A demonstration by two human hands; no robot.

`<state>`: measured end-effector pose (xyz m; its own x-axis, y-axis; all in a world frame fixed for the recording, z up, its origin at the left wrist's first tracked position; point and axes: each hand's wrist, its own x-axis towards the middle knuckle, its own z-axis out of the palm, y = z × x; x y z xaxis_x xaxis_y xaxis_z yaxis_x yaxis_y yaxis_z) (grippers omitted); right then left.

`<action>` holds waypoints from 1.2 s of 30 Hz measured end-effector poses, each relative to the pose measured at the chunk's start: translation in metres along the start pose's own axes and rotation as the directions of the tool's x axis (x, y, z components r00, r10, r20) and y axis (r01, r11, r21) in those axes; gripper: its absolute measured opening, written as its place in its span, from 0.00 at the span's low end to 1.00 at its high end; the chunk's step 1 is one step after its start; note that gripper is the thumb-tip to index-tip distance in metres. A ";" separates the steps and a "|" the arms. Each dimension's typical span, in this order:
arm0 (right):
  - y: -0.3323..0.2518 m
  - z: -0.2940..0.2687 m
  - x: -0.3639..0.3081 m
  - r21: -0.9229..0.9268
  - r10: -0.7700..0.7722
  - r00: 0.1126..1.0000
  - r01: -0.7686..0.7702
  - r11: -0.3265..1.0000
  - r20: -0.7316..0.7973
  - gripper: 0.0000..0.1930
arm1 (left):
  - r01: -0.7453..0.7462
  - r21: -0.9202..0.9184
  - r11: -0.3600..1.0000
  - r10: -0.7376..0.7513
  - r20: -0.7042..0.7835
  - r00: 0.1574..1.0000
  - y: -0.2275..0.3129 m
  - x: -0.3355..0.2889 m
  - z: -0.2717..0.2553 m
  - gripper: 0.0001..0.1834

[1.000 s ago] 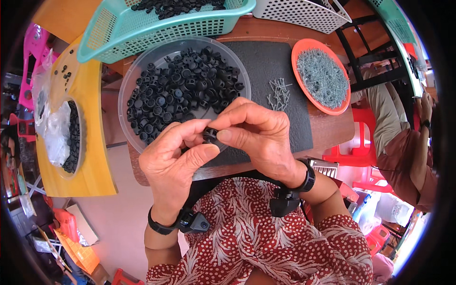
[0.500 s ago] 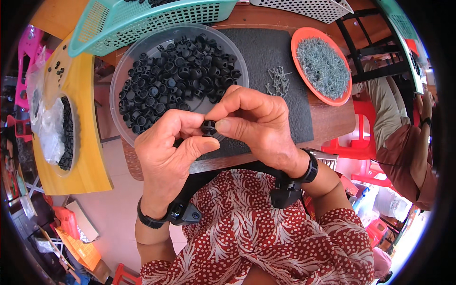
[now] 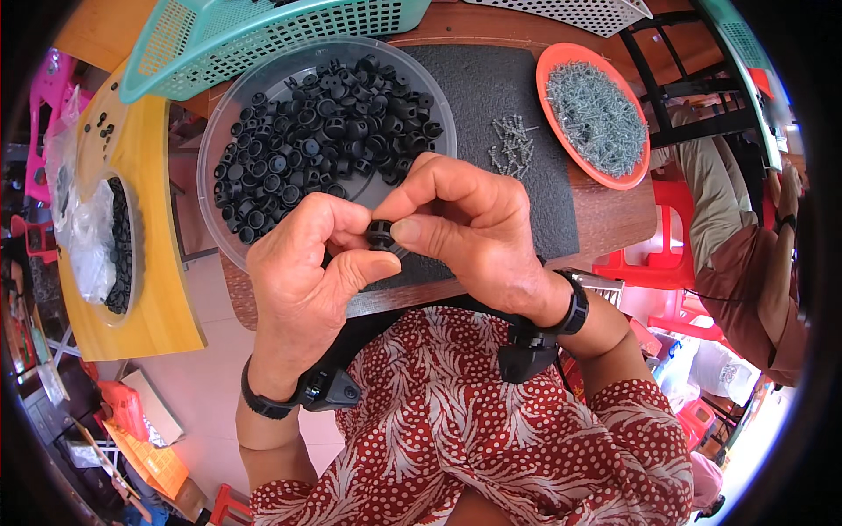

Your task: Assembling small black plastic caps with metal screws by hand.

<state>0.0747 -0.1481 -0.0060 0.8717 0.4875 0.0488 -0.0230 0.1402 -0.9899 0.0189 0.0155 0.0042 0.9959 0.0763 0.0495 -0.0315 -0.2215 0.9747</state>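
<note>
A small round black plastic part with slots in its side is pinched between my two hands, over the near edge of the table. My left hand grips it from the left with thumb and forefinger. From the right, the thumb and forefinger of my right hand press on it; whether a screw sits between those fingertips is hidden. Just beyond my hands stands a clear round tub heaped with similar black plastic parts. A small pile of screws lies on the dark mat.
An orange plate full of screws stands on the right. Behind the tub is a teal basket, with a white perforated basket beside it. On the left, a yellow table carries another tub of black parts. Someone sits at the far right.
Both hands have shifted very slightly left with the black part still between them. The grip looks the same.
</note>
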 end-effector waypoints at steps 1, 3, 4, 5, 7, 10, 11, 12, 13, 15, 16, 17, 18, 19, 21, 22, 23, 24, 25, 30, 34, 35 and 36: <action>0.000 0.000 -0.001 -0.001 0.000 1.000 0.000 1.000 0.000 0.05 | -0.011 0.001 1.000 0.011 0.004 1.000 -0.001 0.000 0.000 0.17; 0.000 0.001 -0.001 -0.089 -0.072 0.997 0.071 0.993 -0.005 0.06 | 0.021 -0.036 0.999 -0.021 0.020 1.000 -0.002 0.001 -0.002 0.17; 0.000 0.001 -0.001 -0.088 -0.072 0.997 0.071 0.994 -0.005 0.06 | 0.056 -0.069 0.996 -0.053 0.036 0.998 -0.002 0.002 -0.003 0.17; 0.001 0.001 0.000 -0.102 -0.097 0.995 0.097 0.990 0.000 0.06 | 0.057 -0.068 0.996 -0.055 0.036 0.998 0.000 0.001 -0.001 0.17; 0.001 0.001 0.000 -0.117 -0.123 0.992 0.122 0.986 0.004 0.06 | -0.039 0.102 0.994 0.042 -0.029 0.999 0.004 -0.001 0.003 0.17; 0.002 0.001 -0.001 -0.117 -0.102 0.995 0.102 0.988 0.002 0.06 | 0.016 -0.038 0.999 -0.016 0.023 1.000 -0.003 0.001 -0.002 0.16; 0.003 0.003 -0.002 -0.100 -0.087 0.996 0.086 0.991 -0.003 0.06 | 0.018 -0.038 0.999 -0.017 0.024 1.000 -0.004 0.001 -0.003 0.16; 0.004 0.003 -0.003 -0.083 -0.072 0.997 0.071 0.994 -0.008 0.06 | 0.061 -0.100 0.993 -0.057 0.040 0.998 -0.004 0.001 -0.004 0.16; 0.004 0.004 -0.003 -0.083 -0.071 0.997 0.070 0.994 -0.010 0.06 | 0.103 -0.162 0.981 -0.095 0.059 0.994 -0.004 0.001 -0.004 0.15; 0.002 0.004 -0.004 -0.102 -0.072 0.997 0.069 0.992 -0.018 0.06 | 0.149 -0.188 0.971 -0.137 0.076 0.988 -0.003 0.003 -0.005 0.15; 0.002 0.004 -0.004 -0.102 -0.070 0.997 0.068 0.992 -0.019 0.06 | 0.194 -0.212 0.958 -0.178 0.093 0.980 -0.002 0.004 -0.005 0.14; 0.001 0.003 -0.005 -0.115 -0.066 0.998 0.064 0.991 -0.015 0.07 | 0.195 -0.212 0.958 -0.179 0.094 0.979 -0.001 0.003 -0.004 0.14; 0.001 0.003 -0.005 -0.128 -0.062 0.998 0.060 0.990 -0.012 0.08 | 0.197 -0.205 0.959 -0.186 0.072 0.980 0.001 0.002 -0.002 0.14; 0.000 0.003 -0.005 -0.127 -0.062 0.998 0.060 0.990 -0.012 0.08 | 0.197 -0.199 0.960 -0.191 0.050 0.980 0.003 0.001 -0.001 0.14; -0.002 0.003 -0.004 -0.072 -0.012 1.000 0.010 0.997 -0.026 0.08 | 0.188 -0.168 0.968 -0.184 0.034 0.982 0.003 0.000 0.000 0.15; -0.003 0.003 -0.004 -0.072 -0.013 1.000 0.011 0.997 -0.024 0.08 | 0.178 -0.136 0.975 -0.177 0.016 0.984 0.003 0.000 0.001 0.15; -0.004 0.003 -0.004 -0.040 0.026 0.999 -0.027 0.999 -0.024 0.07 | 0.177 -0.136 0.975 -0.176 0.015 0.984 0.002 -0.001 0.002 0.15; -0.004 0.003 -0.003 -0.008 0.066 0.998 -0.066 0.998 -0.024 0.07 | 0.106 -0.074 0.992 -0.109 -0.032 0.994 0.000 -0.003 0.005 0.16; -0.004 0.004 -0.004 -0.009 0.065 0.998 -0.066 0.998 -0.026 0.07 | 0.037 -0.009 0.999 -0.038 -0.071 0.997 -0.002 -0.003 0.006 0.17; -0.003 0.007 -0.006 0.045 0.111 0.988 -0.106 0.993 -0.108 0.05 | -0.158 0.157 0.975 0.168 -0.055 0.984 -0.007 0.001 0.006 0.18; -0.005 0.008 -0.009 0.067 0.112 0.987 -0.105 0.992 -0.111 0.04 | -0.243 0.190 0.951 0.247 0.005 0.969 -0.009 0.004 0.005 0.17; -0.005 0.007 -0.009 0.047 0.103 0.990 -0.098 0.994 -0.101 0.04 | -0.244 0.190 0.951 0.248 0.005 0.969 -0.009 0.004 0.005 0.17; -0.005 0.007 -0.010 0.027 0.093 0.992 -0.091 0.996 -0.090 0.04 | -0.307 0.257 0.916 0.312 0.023 0.950 -0.008 0.004 0.005 0.17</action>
<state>0.0626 -0.1481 -0.0007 0.9065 0.4186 -0.0553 -0.1150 0.1188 -0.9862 0.0235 0.0126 -0.0043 0.9381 -0.0189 0.3458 -0.3126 -0.4761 0.8220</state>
